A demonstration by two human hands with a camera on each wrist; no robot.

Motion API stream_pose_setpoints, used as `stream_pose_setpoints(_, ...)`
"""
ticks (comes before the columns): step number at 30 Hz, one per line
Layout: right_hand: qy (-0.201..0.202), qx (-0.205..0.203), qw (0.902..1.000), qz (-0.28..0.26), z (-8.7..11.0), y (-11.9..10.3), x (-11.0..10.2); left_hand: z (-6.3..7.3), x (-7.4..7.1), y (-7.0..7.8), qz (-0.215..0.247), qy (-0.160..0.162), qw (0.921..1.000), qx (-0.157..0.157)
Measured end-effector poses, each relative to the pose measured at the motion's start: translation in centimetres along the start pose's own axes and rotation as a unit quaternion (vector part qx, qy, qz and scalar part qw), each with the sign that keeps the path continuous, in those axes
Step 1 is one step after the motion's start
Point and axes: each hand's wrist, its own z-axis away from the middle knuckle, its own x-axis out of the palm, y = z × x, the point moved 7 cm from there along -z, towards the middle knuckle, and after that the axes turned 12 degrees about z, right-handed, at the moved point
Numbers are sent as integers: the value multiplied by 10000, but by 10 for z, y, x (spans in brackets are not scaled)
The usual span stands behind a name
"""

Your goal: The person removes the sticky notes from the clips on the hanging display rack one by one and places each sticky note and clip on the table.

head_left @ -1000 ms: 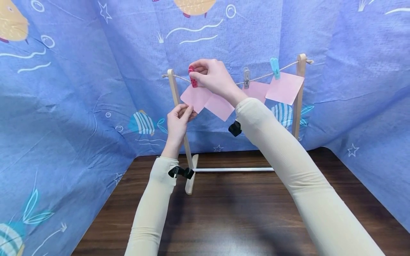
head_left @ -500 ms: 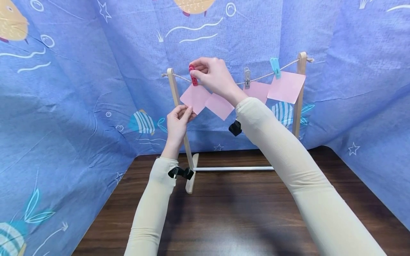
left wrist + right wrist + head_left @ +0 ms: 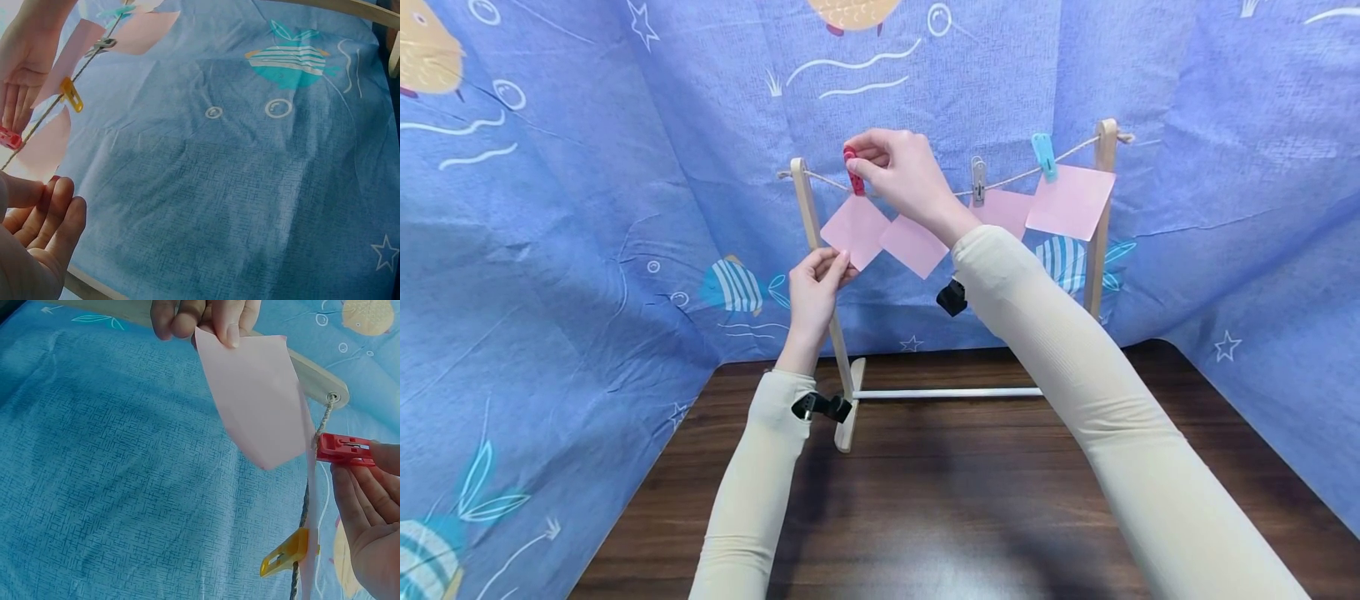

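My right hand point(image 3: 904, 171) pinches a red clothespin point(image 3: 854, 172) between thumb and fingers; its tip is at the rope and the top corner of a pink paper square point(image 3: 854, 229). The lower corner of that same square is pinched by my left hand point(image 3: 816, 283). In the right wrist view the red clothespin point(image 3: 345, 450) meets the rope point(image 3: 325, 419) near the wooden post. A yellow clothespin point(image 3: 285, 553) grips the neighbouring pink paper point(image 3: 916, 246) on the rope; in the head view my right hand hides this clip.
Farther right, a metal clip point(image 3: 977, 181) and a light-blue clothespin point(image 3: 1043, 157) hold two more pink papers on the rope. Wooden posts point(image 3: 808, 200) and a white crossbar point(image 3: 947, 392) form the rack on a dark wooden table point(image 3: 940, 500). Blue fish-print cloth point(image 3: 737, 100) hangs behind.
The right hand with the red clothespin has risen slightly. The left hand stays on the paper's lower corner, and the paper hangs a little straighter.
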Motion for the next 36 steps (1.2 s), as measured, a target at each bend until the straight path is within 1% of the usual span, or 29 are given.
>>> stream_pose_setpoints(7,186,-67,9998,-92,0,-2,-3,3,-3,-2,-47,26,10000,-73)
stream_pose_setpoints(13,271,-18,9994,-195,3,1,-6,8,-7,-5,-53,31,9999,-124)
stream_pose_setpoints(20,416,-47,9991,-71,5,1,-12,10,-14,-7,61,84,9998,-179)
stream_pose_setpoints(24,479,-37,9988,-106,6,1,-17,11,-18,-7,84,113,9997,-195)
stream_pose_setpoints(29,463,4,9988,-133,11,2,-22,13,-26,-5,91,162,9996,-220)
stream_pose_setpoints(33,476,131,9988,-13,19,5,-27,15,-32,-3,114,198,9996,-185)
stream_pose_setpoints(36,550,258,9981,-24,26,7,-33,16,-35,-1,112,175,9997,-134)
